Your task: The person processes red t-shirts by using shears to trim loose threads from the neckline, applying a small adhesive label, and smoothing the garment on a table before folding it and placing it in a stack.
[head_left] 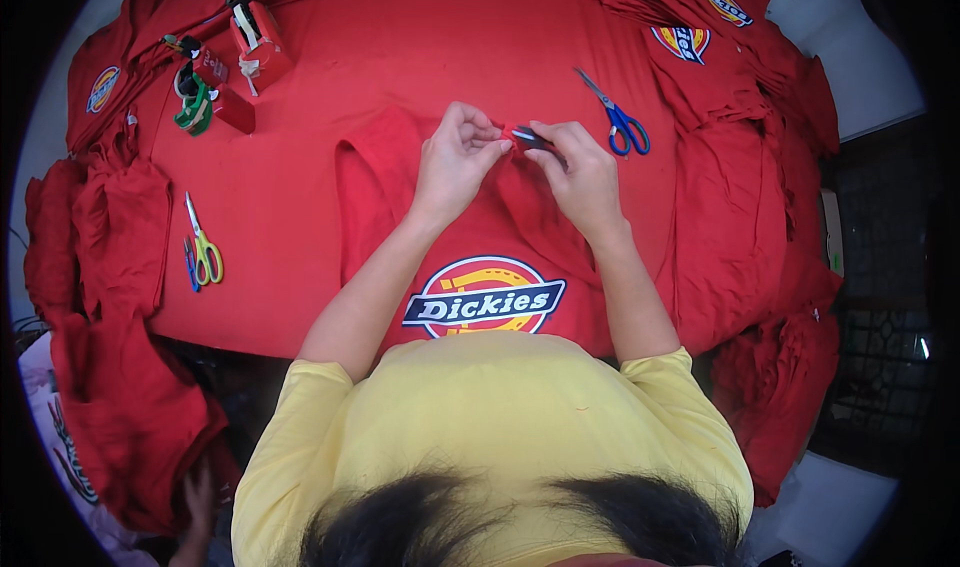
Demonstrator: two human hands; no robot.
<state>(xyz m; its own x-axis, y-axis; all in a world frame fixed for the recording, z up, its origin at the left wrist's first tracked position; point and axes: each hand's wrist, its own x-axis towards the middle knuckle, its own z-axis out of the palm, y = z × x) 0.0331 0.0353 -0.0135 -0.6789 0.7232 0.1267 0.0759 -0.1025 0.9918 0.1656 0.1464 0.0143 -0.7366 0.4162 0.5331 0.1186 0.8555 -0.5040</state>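
A red shirt (385,157) with a printed emblem lies before me, its lower part close against my body. My left hand (458,162) is closed in a pinch on the red fabric near the shirt's far edge. Right beside those fingertips, my right hand (583,172) grips small dark thread snips (532,139). Their pale tip points left, at the pinched fabric. Whether the blades touch the cloth is too small to tell.
Blue-handled scissors (624,127) lie to the right of my right hand. Yellow-handled scissors (206,255) are at the left, beside a small blue tool (190,264). Red holders (262,52) and a green tape dispenser (194,109) stand far left. Red garments (735,227) drape the table's sides. Another person's hand (200,497) shows lower left.
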